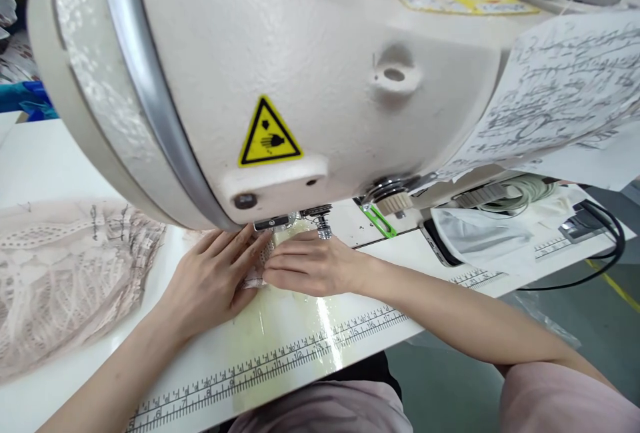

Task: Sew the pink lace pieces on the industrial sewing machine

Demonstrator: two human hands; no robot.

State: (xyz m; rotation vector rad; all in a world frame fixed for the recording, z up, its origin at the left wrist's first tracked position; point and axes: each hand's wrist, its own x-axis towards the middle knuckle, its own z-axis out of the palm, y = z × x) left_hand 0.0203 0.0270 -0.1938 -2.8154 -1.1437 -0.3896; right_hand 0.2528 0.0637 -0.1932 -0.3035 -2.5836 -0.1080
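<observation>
Under the head of a white sewing machine (320, 86), a small piece of pale pink lace fabric (254, 278) lies between my hands, mostly covered by them. My left hand (213, 280) rests flat on its left side, fingers stretched toward the needle area. From the right, my right hand (310, 263) has its fingers together and bent over the lace's edge; its fingertips are partly hidden. The presser foot area (280, 221) sits just beyond my fingers, and the needle itself cannot be made out.
More pink lace (65, 273) is spread at the left. A printed ruler strip (280, 363) runs along the table's front edge. To the right lie a phone (440, 243), a white cloth (480, 236) and a black cable (617, 240). Handwritten paper (565, 86) hangs on the machine.
</observation>
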